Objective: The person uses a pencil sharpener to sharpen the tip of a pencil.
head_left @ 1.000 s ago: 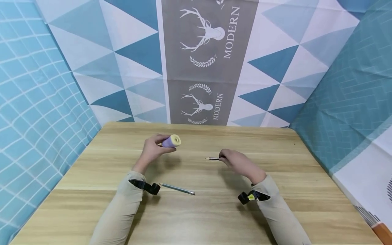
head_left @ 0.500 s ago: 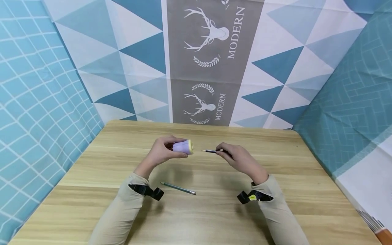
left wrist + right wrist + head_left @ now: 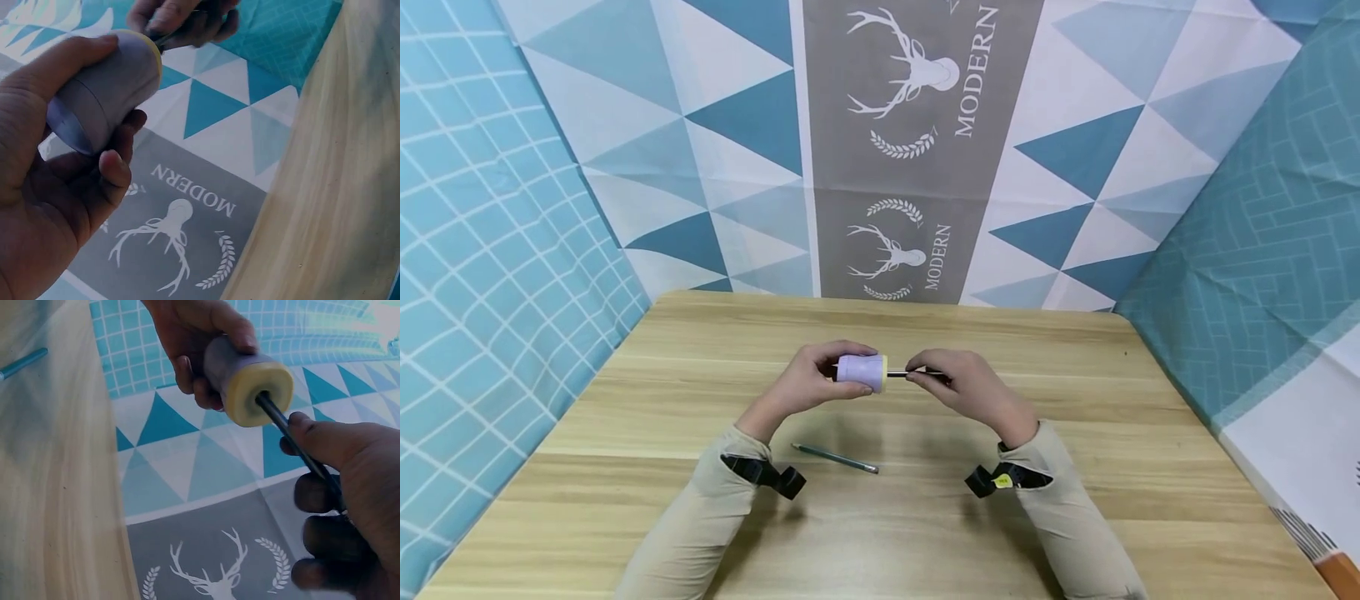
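A purple pencil sharpener [image 3: 861, 372] with a yellow end is held sideways above the table by my left hand [image 3: 808, 381], thumb and fingers round its body. My right hand [image 3: 966, 385] pinches a dark pencil [image 3: 896, 374]. In the right wrist view the pencil [image 3: 294, 442] enters the hole in the yellow end of the sharpener [image 3: 239, 394]; its tip is hidden inside. From the left wrist view the sharpener [image 3: 106, 90] shows its smooth purple side, and the right hand [image 3: 181, 19] is close to the yellow rim.
A green pencil [image 3: 835, 458] with an eraser end lies on the wooden table [image 3: 880, 533], nearer me than both hands. Patterned cloths [image 3: 895, 167] hang behind the table and at both sides.
The left hand has moved right and turned the sharpener's yellow end toward the right hand. The right hand has moved slightly left, and the pencil's tip has gone into the sharpener.
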Motion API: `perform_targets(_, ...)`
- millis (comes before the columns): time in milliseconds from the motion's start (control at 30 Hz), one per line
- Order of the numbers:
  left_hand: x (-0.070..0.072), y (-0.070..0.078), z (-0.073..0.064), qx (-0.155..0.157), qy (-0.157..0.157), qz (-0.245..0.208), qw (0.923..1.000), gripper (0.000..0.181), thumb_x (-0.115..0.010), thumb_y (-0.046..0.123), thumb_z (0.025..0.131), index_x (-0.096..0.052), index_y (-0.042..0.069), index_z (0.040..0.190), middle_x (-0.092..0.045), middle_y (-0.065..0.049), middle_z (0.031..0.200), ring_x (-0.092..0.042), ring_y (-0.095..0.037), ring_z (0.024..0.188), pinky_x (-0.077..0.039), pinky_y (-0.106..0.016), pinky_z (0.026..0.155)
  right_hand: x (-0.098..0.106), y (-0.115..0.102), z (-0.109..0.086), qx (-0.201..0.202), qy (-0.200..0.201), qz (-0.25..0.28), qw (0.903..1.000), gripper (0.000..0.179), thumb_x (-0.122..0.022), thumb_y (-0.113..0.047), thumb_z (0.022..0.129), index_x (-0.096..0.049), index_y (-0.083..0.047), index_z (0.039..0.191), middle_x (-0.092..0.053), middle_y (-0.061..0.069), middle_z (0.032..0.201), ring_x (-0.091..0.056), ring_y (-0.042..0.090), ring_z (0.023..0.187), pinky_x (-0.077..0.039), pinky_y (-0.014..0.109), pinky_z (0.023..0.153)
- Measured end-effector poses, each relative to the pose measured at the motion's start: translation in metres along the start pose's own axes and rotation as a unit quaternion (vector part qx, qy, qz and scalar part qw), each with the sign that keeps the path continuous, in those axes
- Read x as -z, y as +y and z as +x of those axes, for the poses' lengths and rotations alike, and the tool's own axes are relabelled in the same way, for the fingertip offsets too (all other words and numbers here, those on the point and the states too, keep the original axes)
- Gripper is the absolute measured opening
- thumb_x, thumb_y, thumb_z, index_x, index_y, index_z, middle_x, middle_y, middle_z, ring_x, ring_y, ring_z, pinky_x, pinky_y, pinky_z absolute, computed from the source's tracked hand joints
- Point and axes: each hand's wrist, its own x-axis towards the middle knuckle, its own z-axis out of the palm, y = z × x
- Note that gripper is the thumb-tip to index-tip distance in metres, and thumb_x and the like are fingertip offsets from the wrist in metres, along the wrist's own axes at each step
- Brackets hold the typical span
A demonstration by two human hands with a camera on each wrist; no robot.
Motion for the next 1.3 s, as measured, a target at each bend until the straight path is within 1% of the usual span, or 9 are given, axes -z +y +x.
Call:
perform_targets(200,-0.005,-0.002,-0.001,-0.036,-0.003,-0.012,0.9993,0.045,-0.082,-0.005,0.075,-0.068,-0.004,0.117,-0.069,-0.018,0.105,-0.064,-0.021,0.08,-0.06,-0.03,0.066,-0.011,-0.003,0.004,0.056,0.027,-0.004,0.9981,0.01,-0.073,0.0,0.088,-0.068,-0.003,0.096,-0.069,0.007,0.086,-0.06,0.01,0.07,-0.052,0.023,0.058)
perform_targets(367,-0.006,0.0,0.0,-0.068,0.005,-0.005,0.9976,0.045,-0.083,-0.007,0.073,-0.068,-0.006,0.116,-0.07,-0.019,0.101,-0.063,-0.02,0.077,-0.058,-0.029,0.063,-0.016,-0.005,0.005,0.06,0.034,0.006,0.9976,0.007,-0.069,0.001,0.091,-0.066,-0.002,0.096,-0.067,0.007,0.084,-0.057,0.01,0.067,-0.05,0.022,0.057)
perform_targets(567,-0.006,0.002,-0.001,-0.046,0.005,-0.015,0.9988,0.042,-0.082,-0.008,0.073,-0.068,-0.005,0.113,-0.07,-0.018,0.101,-0.063,-0.019,0.077,-0.057,-0.027,0.063,-0.017,-0.007,0.007,0.092,0.046,-0.035,0.9941,0.013,-0.076,-0.004,0.086,-0.066,-0.002,0.093,-0.064,0.005,0.081,-0.058,0.014,0.068,-0.052,0.021,0.057)
perform_targets(733,-0.007,0.003,-0.002,-0.02,-0.007,-0.04,0.999,0.035,-0.081,-0.005,0.076,-0.065,-0.003,0.106,-0.069,-0.016,0.1,-0.063,-0.019,0.078,-0.057,-0.027,0.064,-0.015,-0.009,0.009,0.157,0.057,-0.165,0.972,0.009,-0.073,-0.012,0.092,-0.069,-0.005,0.088,-0.06,0.001,0.074,-0.052,0.013,0.062,-0.048,0.019,0.051)
perform_targets(867,-0.006,0.003,-0.004,-0.02,-0.005,-0.041,0.999,0.032,-0.081,-0.005,0.077,-0.064,-0.002,0.105,-0.068,-0.015,0.097,-0.062,-0.02,0.078,-0.057,-0.027,0.063,-0.015,-0.01,0.013,0.199,0.057,-0.24,0.9486,0.026,-0.054,-0.017,0.104,-0.068,-0.006,0.085,-0.061,0.0,0.071,-0.054,0.012,0.059,-0.05,0.02,0.051)
perform_targets(1033,-0.006,0.004,-0.005,-0.011,-0.008,-0.04,0.9991,0.031,-0.08,-0.004,0.078,-0.064,-0.002,0.105,-0.068,-0.015,0.101,-0.062,-0.021,0.081,-0.057,-0.027,0.065,-0.02,-0.007,0.017,0.238,0.071,-0.29,0.9242,0.036,-0.042,-0.017,0.108,-0.062,-0.007,0.079,-0.058,-0.001,0.066,-0.053,0.011,0.055,-0.051,0.023,0.049)
perform_targets(1133,-0.006,0.004,-0.005,-0.007,-0.008,-0.042,0.999,0.031,-0.079,-0.005,0.078,-0.064,-0.003,0.106,-0.067,-0.017,0.103,-0.061,-0.021,0.081,-0.057,-0.026,0.065,-0.021,-0.007,0.02,0.252,0.082,-0.298,0.9169,0.035,-0.042,-0.015,0.106,-0.059,-0.007,0.076,-0.056,-0.001,0.063,-0.05,0.011,0.052,-0.048,0.022,0.045)
perform_targets(1200,-0.005,0.005,-0.004,-0.009,-0.007,-0.044,0.999,0.032,-0.079,-0.006,0.078,-0.064,-0.004,0.106,-0.067,-0.019,0.104,-0.061,-0.02,0.08,-0.056,-0.026,0.064,-0.02,-0.008,0.022,0.249,0.082,-0.289,0.9206,0.032,-0.044,-0.014,0.104,-0.057,-0.007,0.075,-0.055,-0.001,0.062,-0.048,0.011,0.049,-0.044,0.022,0.041)
perform_targets(1300,-0.004,0.006,-0.004,-0.012,-0.003,-0.044,0.9989,0.031,-0.078,-0.007,0.078,-0.064,-0.004,0.105,-0.068,-0.02,0.105,-0.061,-0.019,0.079,-0.056,-0.025,0.063,-0.018,-0.01,0.024,0.214,0.059,-0.237,0.9458,0.034,-0.041,-0.02,0.107,-0.056,-0.008,0.078,-0.053,-0.002,0.061,-0.044,0.009,0.047,-0.036,0.02,0.037)
